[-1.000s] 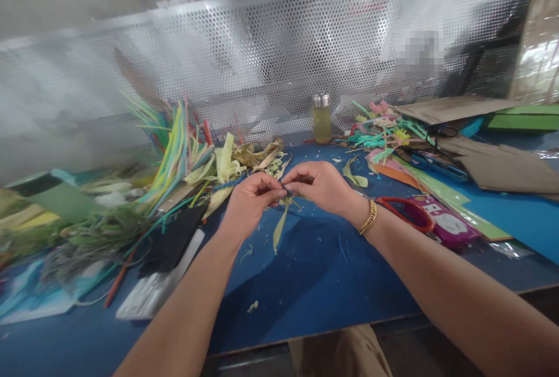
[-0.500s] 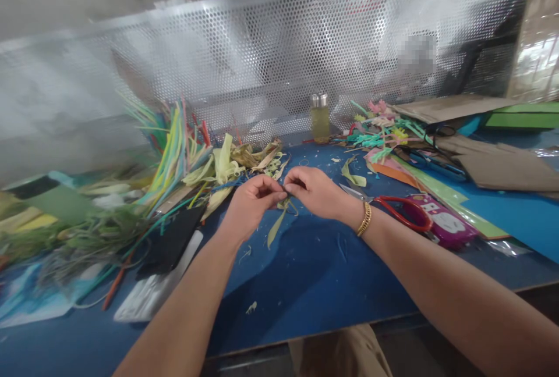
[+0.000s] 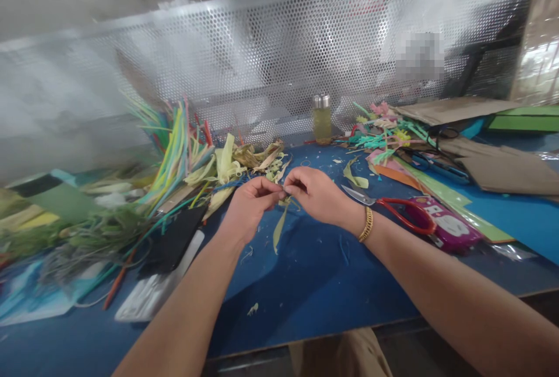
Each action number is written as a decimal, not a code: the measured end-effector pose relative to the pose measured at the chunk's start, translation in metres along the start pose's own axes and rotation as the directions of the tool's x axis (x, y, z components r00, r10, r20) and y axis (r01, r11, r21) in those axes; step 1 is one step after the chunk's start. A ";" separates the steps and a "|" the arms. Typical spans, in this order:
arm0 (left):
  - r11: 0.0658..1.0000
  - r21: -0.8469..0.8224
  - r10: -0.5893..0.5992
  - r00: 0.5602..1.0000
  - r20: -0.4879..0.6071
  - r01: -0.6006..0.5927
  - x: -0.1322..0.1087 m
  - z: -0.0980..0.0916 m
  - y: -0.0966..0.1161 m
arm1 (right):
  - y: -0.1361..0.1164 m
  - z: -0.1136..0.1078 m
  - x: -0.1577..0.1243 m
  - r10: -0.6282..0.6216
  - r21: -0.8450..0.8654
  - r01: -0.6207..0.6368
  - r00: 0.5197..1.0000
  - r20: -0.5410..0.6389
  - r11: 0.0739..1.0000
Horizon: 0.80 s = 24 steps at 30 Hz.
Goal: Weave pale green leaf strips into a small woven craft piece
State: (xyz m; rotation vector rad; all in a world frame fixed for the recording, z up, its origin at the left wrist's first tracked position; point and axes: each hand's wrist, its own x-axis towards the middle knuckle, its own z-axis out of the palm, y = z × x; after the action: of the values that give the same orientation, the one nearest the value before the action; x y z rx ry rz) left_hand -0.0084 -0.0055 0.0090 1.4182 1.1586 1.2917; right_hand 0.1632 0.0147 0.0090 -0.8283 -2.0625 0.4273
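My left hand (image 3: 252, 205) and my right hand (image 3: 313, 195) meet over the middle of the blue table, fingertips pinched together. Between them is a strip of pale green corn husk (image 3: 279, 230), its narrow end dangling below the fingers. The part at the fingertips is mostly hidden. Beyond the left hand lies a heap of dried corn husks (image 3: 226, 162). Right of my right wrist rest red-handled scissors (image 3: 404, 214), blades pointing left. A loose curled husk piece (image 3: 355, 174) lies past the right hand.
A glass bottle (image 3: 322, 123) of yellowish liquid stands before a perforated metal screen (image 3: 288, 45). Coloured stems (image 3: 177, 147), a black phone-like slab (image 3: 172, 243) and greenery are at left. At right are a purple packet (image 3: 452, 226), brown card (image 3: 515, 170) and pipe-cleaner pieces (image 3: 384, 135).
The fingers have shifted slightly at the pinch, and the dangling strip hangs a little further right. The whole view has moved slightly. Both hands keep their pinch.
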 end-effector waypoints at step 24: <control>0.998 -0.045 -0.049 0.989 -0.141 0.043 -0.001 0.002 0.006 | 0.001 0.001 -0.003 0.111 0.053 -0.109 0.993 -0.040 0.993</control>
State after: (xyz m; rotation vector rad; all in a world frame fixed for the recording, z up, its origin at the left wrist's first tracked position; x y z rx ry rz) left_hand -0.0061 -0.0077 0.0148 1.2789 1.2440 1.3951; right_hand 0.1641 0.0136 0.0057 -0.9160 -1.9642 0.5159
